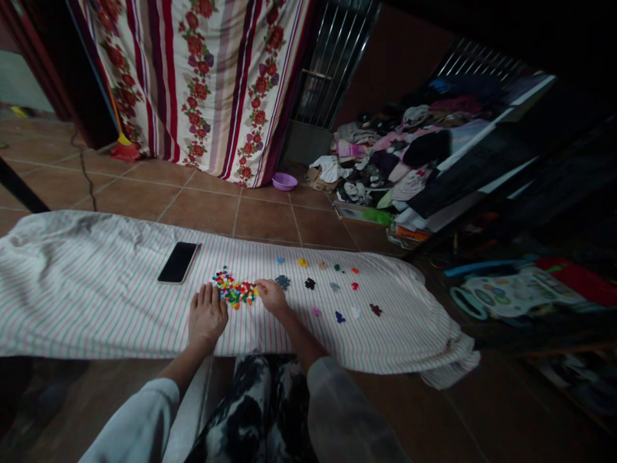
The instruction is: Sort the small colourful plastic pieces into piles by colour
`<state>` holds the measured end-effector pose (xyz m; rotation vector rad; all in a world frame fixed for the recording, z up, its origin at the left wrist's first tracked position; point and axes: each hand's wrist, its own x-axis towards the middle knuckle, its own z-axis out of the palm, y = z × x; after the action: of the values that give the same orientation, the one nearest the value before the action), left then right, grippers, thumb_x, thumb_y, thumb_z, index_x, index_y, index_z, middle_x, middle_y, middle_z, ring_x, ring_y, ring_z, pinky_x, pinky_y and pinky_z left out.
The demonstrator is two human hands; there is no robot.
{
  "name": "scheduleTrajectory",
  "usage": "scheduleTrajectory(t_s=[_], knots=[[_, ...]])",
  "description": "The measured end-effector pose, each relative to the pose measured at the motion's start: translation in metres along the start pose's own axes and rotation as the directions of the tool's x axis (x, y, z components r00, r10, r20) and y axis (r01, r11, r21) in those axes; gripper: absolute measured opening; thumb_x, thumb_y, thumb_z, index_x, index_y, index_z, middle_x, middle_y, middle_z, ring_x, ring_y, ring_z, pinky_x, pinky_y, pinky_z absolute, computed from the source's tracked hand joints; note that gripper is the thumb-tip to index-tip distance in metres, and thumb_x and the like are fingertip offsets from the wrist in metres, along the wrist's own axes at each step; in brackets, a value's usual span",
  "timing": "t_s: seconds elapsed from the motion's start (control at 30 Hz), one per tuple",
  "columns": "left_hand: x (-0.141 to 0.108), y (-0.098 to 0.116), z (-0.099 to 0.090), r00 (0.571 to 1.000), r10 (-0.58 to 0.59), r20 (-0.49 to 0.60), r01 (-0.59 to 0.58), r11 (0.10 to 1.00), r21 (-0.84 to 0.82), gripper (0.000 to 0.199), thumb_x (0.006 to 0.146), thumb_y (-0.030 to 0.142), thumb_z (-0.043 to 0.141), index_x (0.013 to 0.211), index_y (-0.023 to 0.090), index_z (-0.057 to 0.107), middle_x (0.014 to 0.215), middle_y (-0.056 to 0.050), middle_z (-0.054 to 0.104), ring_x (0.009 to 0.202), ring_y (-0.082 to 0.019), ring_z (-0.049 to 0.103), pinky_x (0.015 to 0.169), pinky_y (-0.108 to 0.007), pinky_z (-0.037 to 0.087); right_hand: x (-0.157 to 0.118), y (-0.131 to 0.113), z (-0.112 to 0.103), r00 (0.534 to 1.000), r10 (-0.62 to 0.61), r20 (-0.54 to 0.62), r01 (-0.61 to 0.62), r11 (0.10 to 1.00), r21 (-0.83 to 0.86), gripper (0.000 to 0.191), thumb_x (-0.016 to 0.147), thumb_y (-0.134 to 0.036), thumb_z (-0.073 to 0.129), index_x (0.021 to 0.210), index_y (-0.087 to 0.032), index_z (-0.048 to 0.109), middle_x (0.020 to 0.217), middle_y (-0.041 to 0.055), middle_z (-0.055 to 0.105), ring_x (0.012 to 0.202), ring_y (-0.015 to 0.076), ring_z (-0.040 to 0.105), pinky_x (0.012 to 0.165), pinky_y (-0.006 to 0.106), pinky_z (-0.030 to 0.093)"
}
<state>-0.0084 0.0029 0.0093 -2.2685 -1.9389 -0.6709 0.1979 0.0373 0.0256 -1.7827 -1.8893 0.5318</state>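
Observation:
A pile of small mixed-colour pieces [237, 289] lies on a striped cloth [130, 315]. My left hand [208, 314] rests flat at the pile's left edge, fingers stretched out. At the right edge, my right hand [272, 296] has its thumb and fingers drawn together; any piece between them is too small to make out. To the right sit little one-colour heaps: dark grey [283, 281], black [310, 283], yellow [303, 262], blue [280, 260], dark blue [340, 317], brown [375, 310], pink [315, 312], white [356, 312] and several others.
A phone [178, 262] lies on the cloth left of the pile. Beyond is a tiled floor with a purple basin [284, 182], a floral curtain [207, 83] and a red broom [125, 149]. Heaped clothes [385, 151] fill the back right.

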Motion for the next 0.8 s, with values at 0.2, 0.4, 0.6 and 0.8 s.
scheduleTrajectory(t_s=[0.2, 0.4, 0.6, 0.8], knots=[[0.0, -0.001, 0.003, 1.0, 0.003, -0.003, -0.003, 1.0, 0.023, 0.053, 0.091, 0.031, 0.032, 0.128, 0.001, 0.055, 0.138, -0.023, 0.052, 0.132, -0.034, 0.045, 0.108, -0.049, 0.034, 0.004, -0.009, 0.007, 0.996, 0.053, 0.066, -0.043, 0.989, -0.141, 0.035, 0.087, -0.015, 0.047, 0.113, -0.023, 0.07, 0.103, 0.0062, 0.066, 0.091, 0.015, 0.06, 0.082, 0.022, 0.043], [0.001, 0.0, 0.002, 1.0, -0.01, 0.007, 0.01, 1.0, 0.006, 0.053, 0.091, 0.031, 0.034, 0.128, 0.001, 0.055, 0.138, -0.024, 0.052, 0.132, -0.035, 0.045, 0.108, -0.049, 0.034, 0.004, -0.008, 0.015, 0.998, 0.068, 0.004, -0.067, 0.986, -0.15, 0.031, 0.085, -0.013, 0.05, 0.106, -0.023, 0.07, 0.097, 0.0048, 0.065, 0.087, 0.0148, 0.059, 0.078, 0.022, 0.042], [0.001, 0.0, 0.001, 1.0, -0.015, -0.004, 0.015, 1.0, -0.008, 0.053, 0.091, 0.031, 0.034, 0.129, 0.001, 0.055, 0.138, -0.023, 0.052, 0.132, -0.033, 0.045, 0.109, -0.049, 0.033, 0.003, -0.005, 0.019, 0.993, 0.049, -0.108, -0.052, 0.998, -0.028, 0.021, 0.08, -0.012, 0.056, 0.093, -0.022, 0.069, 0.082, 0.0008, 0.064, 0.081, 0.0145, 0.057, 0.074, 0.022, 0.041], [0.0, 0.0, 0.001, 1.0, 0.006, 0.004, -0.006, 0.999, 0.04, 0.053, 0.091, 0.031, 0.032, 0.128, 0.0, 0.055, 0.138, -0.024, 0.052, 0.132, -0.035, 0.045, 0.108, -0.049, 0.034, -0.001, -0.005, 0.022, 0.983, 0.041, -0.178, -0.029, 0.997, 0.067, 0.012, 0.081, -0.015, 0.058, 0.087, -0.021, 0.066, 0.08, -0.0001, 0.064, 0.078, 0.014, 0.058, 0.074, 0.023, 0.043]])
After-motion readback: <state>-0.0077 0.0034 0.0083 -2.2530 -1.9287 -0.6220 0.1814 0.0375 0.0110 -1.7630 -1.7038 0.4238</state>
